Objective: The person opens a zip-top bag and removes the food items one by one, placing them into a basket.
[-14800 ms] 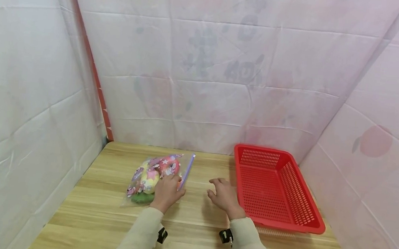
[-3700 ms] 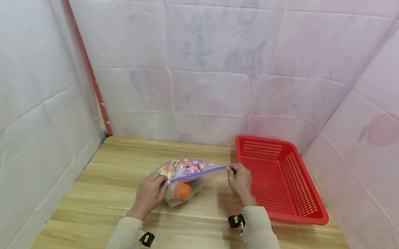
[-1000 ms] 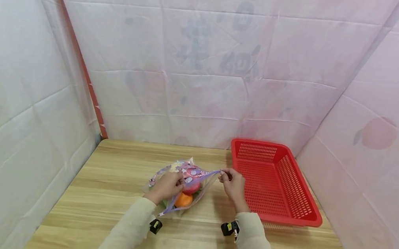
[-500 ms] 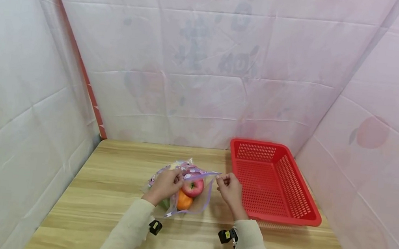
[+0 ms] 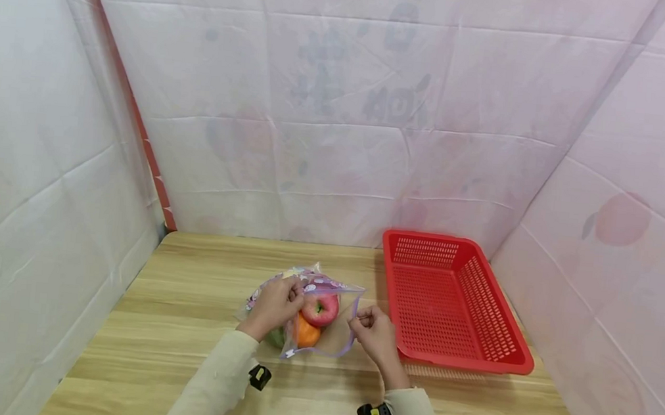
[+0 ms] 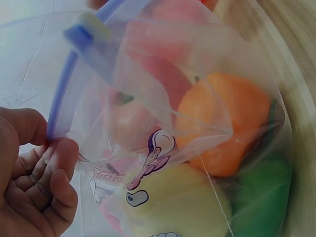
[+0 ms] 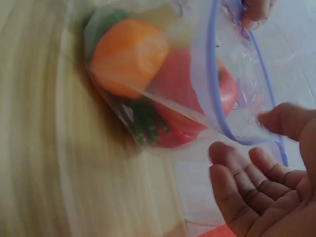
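A clear printed zip bag (image 5: pixel 337 337) with a purple zip edge lies on the wooden table, its mouth spread toward me. Through the mouth show a red apple (image 5: pixel 320 310) and an orange-coloured fruit (image 5: pixel 308 332). A yellow piece (image 6: pixel 177 200) and a green piece (image 6: pixel 261 197) are visible through the film in the left wrist view. My left hand (image 5: pixel 273 306) pinches the zip edge on the bag's left side between thumb and finger. Beside the right end of the mouth is my right hand (image 5: pixel 376 335), thumb and fingers apart around the edge in its wrist view.
A red perforated plastic basket (image 5: pixel 449 361) stands on the table's right side, close to my right hand. White printed sheets (image 5: pixel 336 168) wall the table (image 5: pixel 178 345) at the back and both sides.
Over the earlier frames the bag came toward the middle and its zip was parted. Since half a second ago, my right hand has let go of the upper corner and moved down along the edge.
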`<state>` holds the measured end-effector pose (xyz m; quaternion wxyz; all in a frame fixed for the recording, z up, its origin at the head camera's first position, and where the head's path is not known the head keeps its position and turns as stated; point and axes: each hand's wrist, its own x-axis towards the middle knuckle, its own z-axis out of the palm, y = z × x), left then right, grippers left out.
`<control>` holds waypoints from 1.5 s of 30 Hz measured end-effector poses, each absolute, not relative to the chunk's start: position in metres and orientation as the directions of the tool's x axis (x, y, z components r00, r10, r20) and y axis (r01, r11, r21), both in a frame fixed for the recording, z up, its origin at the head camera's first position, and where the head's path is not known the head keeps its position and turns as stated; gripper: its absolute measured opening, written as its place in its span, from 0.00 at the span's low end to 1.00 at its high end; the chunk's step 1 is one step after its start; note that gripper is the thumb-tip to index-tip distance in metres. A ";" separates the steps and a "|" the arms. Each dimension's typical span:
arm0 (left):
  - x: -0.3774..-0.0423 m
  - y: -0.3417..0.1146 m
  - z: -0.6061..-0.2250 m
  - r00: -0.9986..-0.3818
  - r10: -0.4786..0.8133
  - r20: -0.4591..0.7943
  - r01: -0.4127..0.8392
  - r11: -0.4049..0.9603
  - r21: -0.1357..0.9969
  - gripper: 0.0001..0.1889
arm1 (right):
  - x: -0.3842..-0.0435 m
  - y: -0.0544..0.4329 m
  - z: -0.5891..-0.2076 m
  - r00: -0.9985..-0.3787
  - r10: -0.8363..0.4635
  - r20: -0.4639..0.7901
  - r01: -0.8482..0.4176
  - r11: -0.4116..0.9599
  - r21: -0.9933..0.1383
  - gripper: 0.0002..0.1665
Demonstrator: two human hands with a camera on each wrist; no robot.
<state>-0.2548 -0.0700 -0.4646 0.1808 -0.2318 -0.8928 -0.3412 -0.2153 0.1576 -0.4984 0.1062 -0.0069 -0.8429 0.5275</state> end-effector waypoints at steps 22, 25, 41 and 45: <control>-0.256 -0.076 -0.453 -0.709 0.170 0.684 0.611 0.633 0.476 0.06 | -0.213 0.159 -0.526 -0.875 0.228 0.427 -0.152 0.708 -0.690 0.05; -0.257 -0.077 -0.453 -0.725 0.178 0.666 0.600 0.637 0.483 0.06 | -0.214 0.159 -0.526 -0.876 0.254 0.411 -0.144 0.675 -0.724 0.04; -0.252 -0.066 -0.454 -0.757 0.176 0.630 0.599 0.573 0.559 0.04 | -0.204 0.152 -0.511 -0.801 0.231 0.552 -0.216 0.748 -0.627 0.10; -0.253 -0.066 -0.456 -0.766 0.176 0.618 0.590 0.574 0.568 0.05 | -0.201 0.145 -0.505 -0.699 0.075 0.711 -0.402 0.781 -0.478 0.17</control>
